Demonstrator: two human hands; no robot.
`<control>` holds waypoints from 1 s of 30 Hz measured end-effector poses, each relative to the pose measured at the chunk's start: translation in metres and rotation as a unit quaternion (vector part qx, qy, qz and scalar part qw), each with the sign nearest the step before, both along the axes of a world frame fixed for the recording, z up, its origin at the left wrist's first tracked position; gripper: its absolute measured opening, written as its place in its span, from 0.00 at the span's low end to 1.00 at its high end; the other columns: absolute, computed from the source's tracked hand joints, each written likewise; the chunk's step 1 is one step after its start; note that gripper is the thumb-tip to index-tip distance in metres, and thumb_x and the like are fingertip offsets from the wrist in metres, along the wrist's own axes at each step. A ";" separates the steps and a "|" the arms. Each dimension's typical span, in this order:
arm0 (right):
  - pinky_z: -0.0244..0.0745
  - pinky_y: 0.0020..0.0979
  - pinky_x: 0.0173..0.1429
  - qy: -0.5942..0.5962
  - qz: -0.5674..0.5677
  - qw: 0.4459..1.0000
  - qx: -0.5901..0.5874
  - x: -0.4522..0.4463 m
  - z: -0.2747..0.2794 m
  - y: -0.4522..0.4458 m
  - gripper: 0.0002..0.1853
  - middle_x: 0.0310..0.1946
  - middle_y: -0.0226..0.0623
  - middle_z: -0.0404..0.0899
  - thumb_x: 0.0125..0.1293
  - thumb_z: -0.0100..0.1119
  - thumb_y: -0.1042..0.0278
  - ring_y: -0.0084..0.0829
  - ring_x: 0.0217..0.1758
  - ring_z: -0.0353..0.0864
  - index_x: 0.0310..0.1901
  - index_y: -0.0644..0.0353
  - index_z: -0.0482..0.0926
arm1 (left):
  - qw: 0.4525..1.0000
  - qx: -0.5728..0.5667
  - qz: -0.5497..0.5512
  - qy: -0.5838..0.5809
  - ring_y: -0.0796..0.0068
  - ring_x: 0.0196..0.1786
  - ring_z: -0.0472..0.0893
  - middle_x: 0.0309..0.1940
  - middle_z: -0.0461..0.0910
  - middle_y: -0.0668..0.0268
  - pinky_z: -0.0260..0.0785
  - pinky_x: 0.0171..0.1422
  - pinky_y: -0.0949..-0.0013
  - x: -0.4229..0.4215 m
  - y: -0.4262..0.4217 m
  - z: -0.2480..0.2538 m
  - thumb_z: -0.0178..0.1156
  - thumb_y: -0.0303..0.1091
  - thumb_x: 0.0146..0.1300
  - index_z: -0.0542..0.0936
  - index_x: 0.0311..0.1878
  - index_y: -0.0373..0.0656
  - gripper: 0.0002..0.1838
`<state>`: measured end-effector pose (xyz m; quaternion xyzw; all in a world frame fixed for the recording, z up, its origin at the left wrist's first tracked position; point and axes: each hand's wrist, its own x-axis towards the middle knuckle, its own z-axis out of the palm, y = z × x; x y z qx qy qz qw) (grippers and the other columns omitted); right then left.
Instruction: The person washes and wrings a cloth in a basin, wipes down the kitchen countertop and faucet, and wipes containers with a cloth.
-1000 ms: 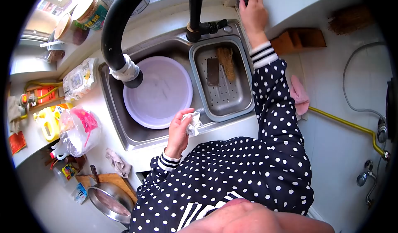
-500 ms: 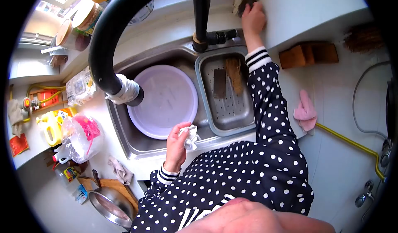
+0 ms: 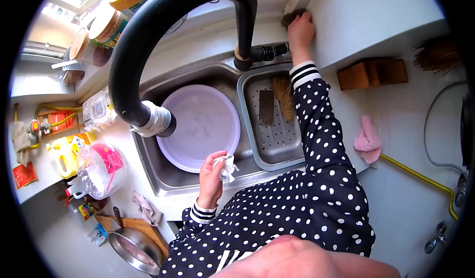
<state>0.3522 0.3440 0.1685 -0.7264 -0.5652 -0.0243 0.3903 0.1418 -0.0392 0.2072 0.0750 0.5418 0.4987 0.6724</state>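
Note:
My left hand (image 3: 211, 183) is closed on a crumpled white wad (image 3: 228, 169), which looks like tissue or thin plastic. It hovers at the sink's front edge, by the rim of a lilac basin (image 3: 200, 124). My right hand (image 3: 301, 34) reaches past the sink to the back corner of the counter. Its fingers are curled over a dark brown, rough pad (image 3: 292, 17), perhaps a scrubber, largely covered by the hand. Beneath my right forearm sits a perforated metal drain tray (image 3: 269, 151) holding a dark flat block (image 3: 266, 107) and a brown fibrous scrubber (image 3: 283, 98).
A black curved faucet (image 3: 123, 65) arches over the steel sink (image 3: 148, 166). Right of it are a wooden holder (image 3: 372, 74) and a pink cloth (image 3: 368, 142). Jars (image 3: 91, 48), a yellow jug (image 3: 63, 156), a plastic bag (image 3: 101, 171) and a metal pan (image 3: 133, 251) stand left.
The whole view has shifted slightly, so the sink and counter appear lower and further right. Both hands keep nearly the same places; the dark pad shows less beside the right fingers.

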 end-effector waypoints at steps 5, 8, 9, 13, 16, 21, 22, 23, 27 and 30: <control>0.71 0.47 0.33 -0.015 -0.008 1.000 0.020 0.006 -0.022 0.004 0.10 0.25 0.54 0.76 0.56 0.53 0.66 0.54 0.28 0.76 0.32 0.65 0.69 | 1.000 0.022 -0.011 -0.004 0.78 0.37 0.77 0.37 0.77 0.62 0.70 0.42 0.77 0.001 0.001 0.016 0.50 0.28 0.62 0.72 0.47 0.37 0.11; 0.72 0.48 0.34 0.019 0.002 0.992 0.127 0.000 0.037 -0.005 0.08 0.23 0.52 0.76 0.56 0.51 0.70 0.54 0.28 0.76 0.34 0.65 0.69 | 0.999 0.032 0.001 0.023 0.78 0.37 0.77 0.37 0.77 0.62 0.70 0.41 0.76 -0.001 0.001 0.013 0.51 0.28 0.62 0.72 0.47 0.37 0.11; 0.72 0.48 0.35 0.000 -0.003 0.997 0.076 0.001 0.029 -0.006 0.08 0.23 0.52 0.76 0.57 0.51 0.70 0.54 0.28 0.76 0.34 0.65 0.69 | 0.999 0.021 0.001 0.024 0.78 0.36 0.77 0.37 0.77 0.63 0.71 0.41 0.76 -0.003 -0.002 0.009 0.51 0.28 0.62 0.71 0.47 0.37 0.11; 0.70 0.50 0.39 -0.043 0.005 0.998 -0.036 0.011 -0.032 0.005 0.08 0.26 0.52 0.77 0.59 0.47 0.68 0.54 0.33 0.76 0.36 0.62 0.71 | 1.000 0.013 0.006 0.016 0.77 0.35 0.78 0.35 0.77 0.63 0.71 0.39 0.76 -0.003 -0.001 0.002 0.51 0.28 0.62 0.71 0.47 0.37 0.11; 0.71 0.48 0.40 -0.035 0.024 0.989 -0.143 0.006 -0.021 -0.008 0.12 0.32 0.52 0.76 0.60 0.49 0.62 0.52 0.37 0.76 0.38 0.62 0.72 | 1.000 0.017 0.004 0.015 0.77 0.35 0.78 0.35 0.77 0.63 0.71 0.39 0.76 -0.004 -0.003 0.009 0.51 0.28 0.62 0.71 0.47 0.37 0.11; 0.71 0.44 0.44 -0.174 0.054 0.979 -0.086 -0.008 -0.011 -0.043 0.26 0.48 0.49 0.68 0.57 0.52 0.49 0.49 0.47 0.71 0.48 0.63 0.70 | 1.000 0.013 0.008 0.024 0.78 0.35 0.77 0.35 0.77 0.63 0.71 0.39 0.76 -0.005 -0.003 0.006 0.50 0.28 0.62 0.71 0.47 0.37 0.11; 0.70 0.43 0.45 -0.188 0.081 0.977 -0.065 -0.008 -0.018 -0.045 0.27 0.49 0.49 0.67 0.56 0.53 0.48 0.49 0.47 0.71 0.49 0.63 0.69 | 1.000 0.013 0.008 0.027 0.77 0.34 0.77 0.35 0.77 0.63 0.72 0.39 0.76 -0.005 -0.003 0.005 0.50 0.28 0.62 0.71 0.47 0.37 0.11; 0.70 0.43 0.46 -0.201 0.108 0.972 -0.046 -0.008 -0.026 -0.047 0.29 0.49 0.49 0.66 0.55 0.54 0.47 0.49 0.48 0.70 0.50 0.63 0.68 | 1.000 0.014 0.008 0.023 0.77 0.35 0.77 0.35 0.77 0.63 0.72 0.39 0.76 -0.005 -0.003 0.004 0.50 0.27 0.62 0.71 0.47 0.37 0.11; 0.68 0.40 0.48 -0.145 0.114 0.977 -0.111 0.005 -0.036 -0.025 0.30 0.42 0.51 0.71 0.48 0.63 0.54 0.49 0.45 0.72 0.47 0.67 0.67 | 1.000 0.014 0.001 0.013 0.77 0.34 0.78 0.35 0.77 0.63 0.72 0.39 0.75 -0.004 -0.003 -0.001 0.50 0.27 0.62 0.71 0.47 0.37 0.11; 0.69 0.40 0.47 0.182 0.073 0.967 -0.161 0.017 -0.017 -0.025 0.22 0.40 0.55 0.74 0.52 0.60 0.60 0.48 0.44 0.74 0.43 0.68 0.69 | 1.000 0.012 -0.003 0.015 0.77 0.34 0.78 0.35 0.77 0.63 0.72 0.39 0.75 0.000 -0.001 0.001 0.50 0.27 0.62 0.71 0.47 0.37 0.11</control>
